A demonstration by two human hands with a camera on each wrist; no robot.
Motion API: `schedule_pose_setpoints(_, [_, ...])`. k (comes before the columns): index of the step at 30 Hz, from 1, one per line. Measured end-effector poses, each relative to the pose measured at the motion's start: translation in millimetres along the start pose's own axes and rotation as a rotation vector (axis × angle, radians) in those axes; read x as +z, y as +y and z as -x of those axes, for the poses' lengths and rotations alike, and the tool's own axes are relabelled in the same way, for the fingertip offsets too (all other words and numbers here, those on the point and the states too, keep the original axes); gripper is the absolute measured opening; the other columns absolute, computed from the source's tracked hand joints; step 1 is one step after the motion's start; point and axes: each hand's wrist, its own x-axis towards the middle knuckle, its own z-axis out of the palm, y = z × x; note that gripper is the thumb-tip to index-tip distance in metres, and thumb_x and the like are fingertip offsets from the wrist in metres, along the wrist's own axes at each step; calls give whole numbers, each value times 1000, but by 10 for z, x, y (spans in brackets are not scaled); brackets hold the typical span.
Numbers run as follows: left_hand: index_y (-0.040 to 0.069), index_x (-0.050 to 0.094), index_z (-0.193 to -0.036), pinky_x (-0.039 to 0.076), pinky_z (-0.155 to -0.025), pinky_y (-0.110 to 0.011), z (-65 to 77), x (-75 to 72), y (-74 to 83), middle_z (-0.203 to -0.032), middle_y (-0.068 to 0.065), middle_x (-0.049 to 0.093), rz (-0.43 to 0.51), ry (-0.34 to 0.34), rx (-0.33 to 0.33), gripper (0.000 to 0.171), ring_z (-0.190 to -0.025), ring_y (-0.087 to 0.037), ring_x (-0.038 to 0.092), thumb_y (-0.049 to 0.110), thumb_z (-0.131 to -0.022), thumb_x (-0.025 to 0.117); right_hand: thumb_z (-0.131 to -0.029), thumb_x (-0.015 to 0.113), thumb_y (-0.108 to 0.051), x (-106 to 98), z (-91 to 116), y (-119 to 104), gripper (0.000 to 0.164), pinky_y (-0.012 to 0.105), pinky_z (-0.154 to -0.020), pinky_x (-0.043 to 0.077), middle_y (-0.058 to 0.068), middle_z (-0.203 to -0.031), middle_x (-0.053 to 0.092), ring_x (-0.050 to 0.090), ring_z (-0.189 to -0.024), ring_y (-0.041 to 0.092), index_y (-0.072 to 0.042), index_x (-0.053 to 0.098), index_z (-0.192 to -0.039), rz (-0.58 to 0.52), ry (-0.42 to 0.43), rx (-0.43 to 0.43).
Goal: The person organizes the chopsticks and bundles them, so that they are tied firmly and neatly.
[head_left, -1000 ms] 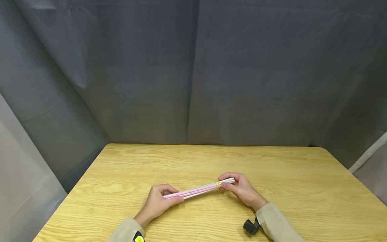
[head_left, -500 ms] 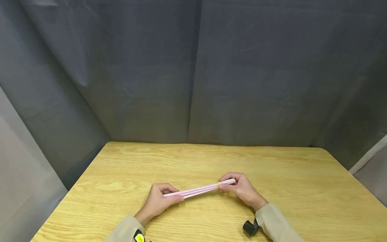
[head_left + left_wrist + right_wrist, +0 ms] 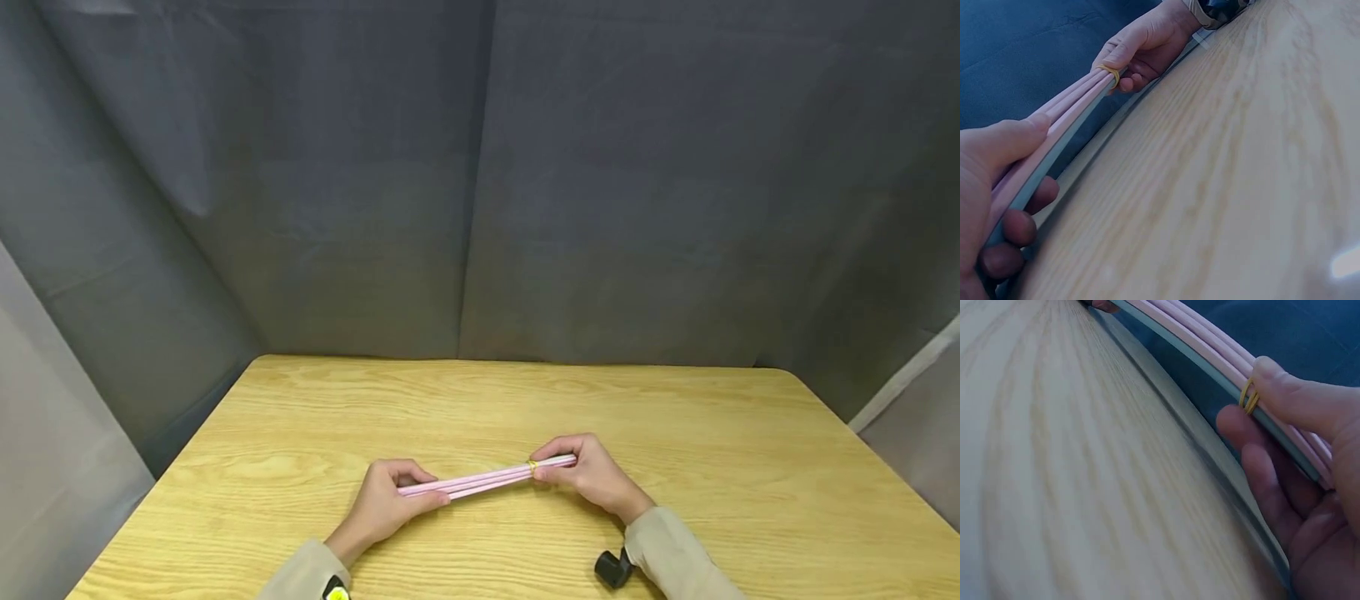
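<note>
Both hands hold a bundle of slim pink-and-white sticks (image 3: 487,480) stretched between them over the table, its right end slightly higher in the head view. My left hand (image 3: 384,503) grips the left end, thumb on top and fingers curled beneath, as the left wrist view shows. Around the bundle near its right end runs a yellow rubber band (image 3: 1249,399), wound in more than one loop. My right hand (image 3: 592,477) pinches the sticks right at the band, thumb on one side and fingertips on the other. A pale blue-grey side of the bundle (image 3: 1200,365) shows in the right wrist view.
The wood-grain table (image 3: 480,408) spreads out below the hands, with its far edge against a dark grey curtain (image 3: 360,183). A small black device (image 3: 613,570) sits by the right sleeve (image 3: 678,554). Lighter cloth (image 3: 52,433) hangs at the left.
The rubber band, spread wider a second ago, now looks narrower, with the right fingertips at it. Both hands keep hold of the bundle; the whole head view has shifted slightly.
</note>
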Motion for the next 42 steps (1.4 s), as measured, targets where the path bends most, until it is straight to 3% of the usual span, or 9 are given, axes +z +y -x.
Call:
schedule_pose_setpoints(5, [4, 73, -80, 46, -47, -17, 1, 4, -8, -71, -10, 72, 6, -18, 7, 22, -54, -3, 57, 17, -70, 87, -80, 77, -10, 15, -1, 6, 25, 23, -68, 55, 23, -95, 70, 66, -76, 9, 7, 71, -99, 56, 11, 12])
schedule_pose_setpoints(13, [4, 74, -80, 46, -48, -16, 2, 33, -11, -72, -11, 72, 15, -48, 11, 22, -54, -3, 57, 19, -71, 86, -79, 79, -12, 20, 19, -3, 26, 27, -63, 58, 17, -87, 72, 67, -70, 9, 6, 71, -96, 71, -6, 13])
schedule_pose_setpoints(20, [2, 73, -81, 48, -51, -17, 15, -1, -6, -76, -12, 73, 29, -55, -19, 21, -57, -3, 59, 17, -71, 86, -81, 78, -19, 62, 10, -24, 23, 26, -65, 56, 11, -87, 74, 67, -74, 9, -2, 74, -95, 177, -1, -48])
schedule_pose_setpoints(27, [1, 73, -81, 34, -40, -12, 7, -23, -2, -67, -11, 70, 52, -51, -23, 22, -43, 1, 43, 17, -71, 86, -79, 79, -22, 82, -14, -76, 21, 25, -65, 56, 6, -86, 75, 67, -73, 7, -7, 75, -93, 247, 14, -81])
schedule_pose_setpoints(31, [1, 73, -80, 34, -37, -13, 13, -36, -27, -64, -12, 68, 67, -37, 0, 21, -40, 1, 41, 15, -71, 86, -79, 79, -24, 125, -20, -115, 22, 25, -63, 57, 6, -85, 75, 68, -71, 6, -7, 76, -93, 276, 21, -116])
schedule_pose_setpoints(36, [0, 72, -80, 33, -34, -13, 14, -35, -30, -63, -11, 68, 81, -31, 21, 21, -37, 1, 40, 14, -71, 85, -80, 77, -26, 199, -33, -217, 27, 24, -64, 57, 7, -89, 75, 69, -73, 6, -5, 75, -97, 316, -9, -146])
schedule_pose_setpoints(42, [-1, 72, -81, 33, -35, -12, 8, -6, -7, -65, -10, 69, 90, -49, 22, 20, -38, 2, 41, 12, -72, 85, -81, 75, -27, 262, -50, -334, 27, 18, -64, 55, 5, -90, 75, 68, -74, 2, -5, 76, -98, 459, -63, -210])
